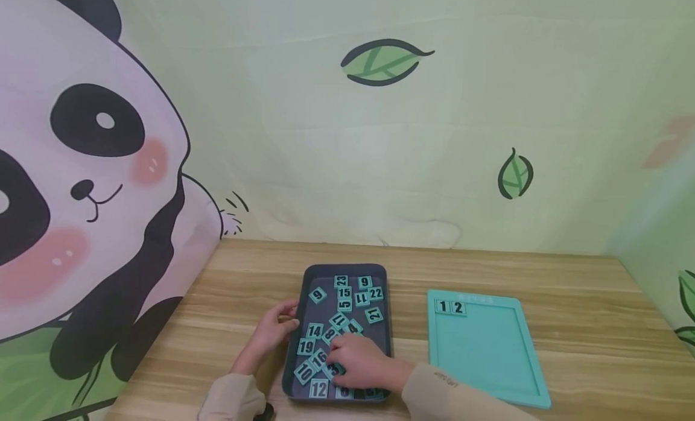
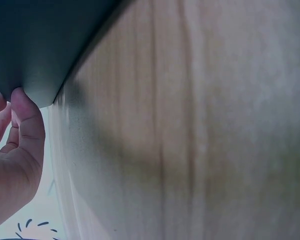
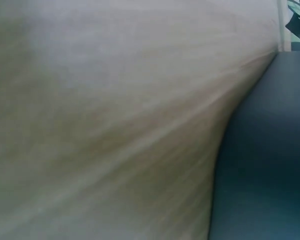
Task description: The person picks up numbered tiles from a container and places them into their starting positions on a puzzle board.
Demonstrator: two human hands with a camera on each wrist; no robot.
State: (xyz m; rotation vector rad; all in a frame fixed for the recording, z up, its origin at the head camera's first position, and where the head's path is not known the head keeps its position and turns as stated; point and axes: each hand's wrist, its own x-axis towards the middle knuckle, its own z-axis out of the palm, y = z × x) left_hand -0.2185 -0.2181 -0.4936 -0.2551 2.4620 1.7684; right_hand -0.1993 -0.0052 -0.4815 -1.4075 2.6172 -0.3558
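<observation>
A dark rectangular tray (image 1: 293,364) holds many loose teal number tiles with black numerals, several overlapping. My left hand (image 1: 269,335) grips the tray's left wall, thumb and fingers at the rim. In the left wrist view, the left hand (image 2: 22,150) has its fingertips against the dark tray (image 2: 40,45). My right hand (image 1: 362,362) reaches into the tray over its lower right part. Its thumb and fingers curl round a tile (image 1: 333,371) marked 3, partly covered by them. The right wrist view shows only the tray's outer wall (image 3: 265,160), not the hand.
Right of the tray lies a flat teal frame board (image 1: 483,354). Number tiles 1 (image 1: 443,306) and 2 (image 1: 458,307) sit side by side in its top left corner. The wooden table (image 1: 586,324) meets a printed wall (image 1: 434,137) with a panda and leaves behind.
</observation>
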